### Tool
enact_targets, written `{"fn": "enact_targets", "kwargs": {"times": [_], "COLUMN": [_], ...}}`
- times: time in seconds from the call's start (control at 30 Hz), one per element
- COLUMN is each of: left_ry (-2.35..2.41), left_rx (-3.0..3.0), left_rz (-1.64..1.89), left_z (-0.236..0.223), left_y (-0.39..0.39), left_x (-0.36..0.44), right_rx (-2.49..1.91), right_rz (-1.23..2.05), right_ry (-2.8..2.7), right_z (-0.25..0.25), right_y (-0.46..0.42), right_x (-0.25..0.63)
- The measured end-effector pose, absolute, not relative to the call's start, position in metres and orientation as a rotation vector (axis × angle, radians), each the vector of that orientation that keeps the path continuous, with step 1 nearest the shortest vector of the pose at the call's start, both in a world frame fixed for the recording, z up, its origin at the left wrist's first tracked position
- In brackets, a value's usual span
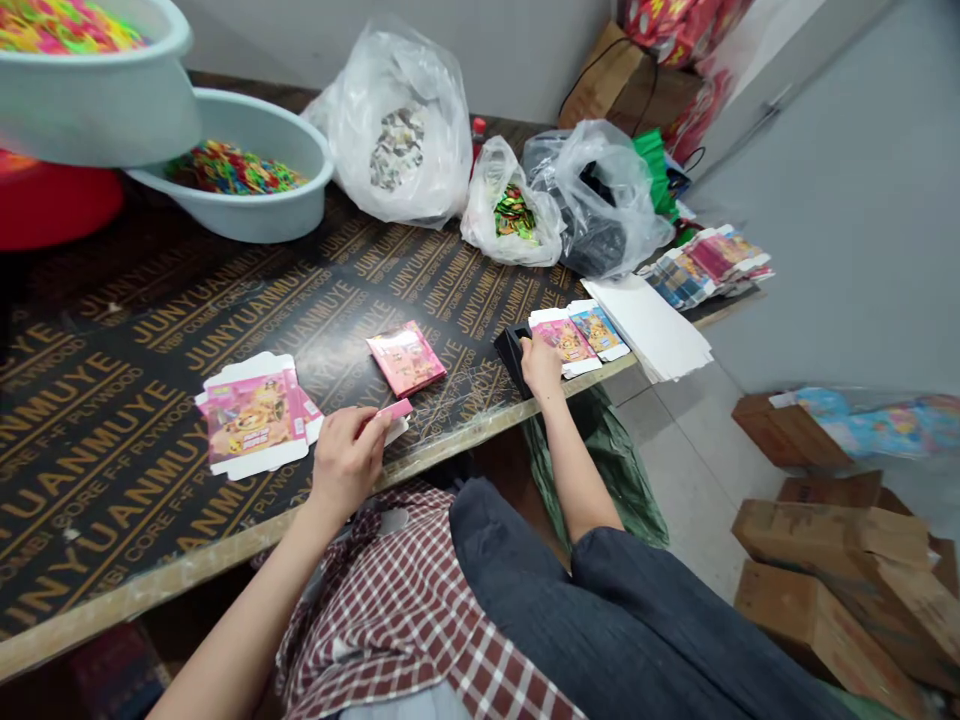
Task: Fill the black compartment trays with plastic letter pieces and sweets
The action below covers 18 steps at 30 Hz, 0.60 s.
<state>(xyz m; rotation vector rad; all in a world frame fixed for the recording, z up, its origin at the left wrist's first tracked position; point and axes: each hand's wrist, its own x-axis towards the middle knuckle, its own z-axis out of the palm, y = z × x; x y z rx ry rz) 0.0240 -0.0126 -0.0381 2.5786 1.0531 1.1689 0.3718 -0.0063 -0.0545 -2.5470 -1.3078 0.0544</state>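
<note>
The left hand (351,455) was over the front edge of the dark tabletop (322,290). Its fingers were pinching a small pink box (395,410), with white flaps poking out at one end. Most of the box's other end was hidden by the hand.

The right hand (541,368) was at a black holder (511,352) near the same edge. Its fingers were bent and touched the top part of the holder. I could not tell if they were pinching something there.

Just behind the small pink box lay a shiny pink pack (407,358), flat on the tabletop. To the left of the left hand was a little pile of flat pink cards (256,415) with white flaps. On the right of the black holder were more flat cards, one pink (564,340) and one blue (598,328), side by side. Next to them was a stack of white sheets (651,325) that stuck out past the edge.

At the back sat three see-through bags. The big one (435,120) had silvery bits, the small one (550,222) had green and orange bits, and the last one (626,235) had dark things. A pale blue tub (262,218) on the left held lots of bright, colorful bits.
</note>
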Motion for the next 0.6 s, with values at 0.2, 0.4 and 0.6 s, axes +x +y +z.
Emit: {"fn": "enact_targets", "kwargs": {"times": [0.2,0.4,0.6], "left_ry": [1.039,1.264,1.364], "left_rx": [2.524,2.422,2.44], "left_rz": [1.159,1.075,0.733], "left_z": [-0.03,-0.009,-0.026], "left_y": [-0.017,-0.015,-0.012], "left_x": [0.026,-0.016,-0.111], "right_rx": [-2.651,-2.554,-1.986], "right_rz": [-0.004,0.087,-0.339], "right_ry": [-1.213,-1.276,-1.527], "right_z": [-0.051,-0.052,-0.046], "right_y": [-0.006,-0.016,0.02], "right_x": [0.362,0.368,0.31]}}
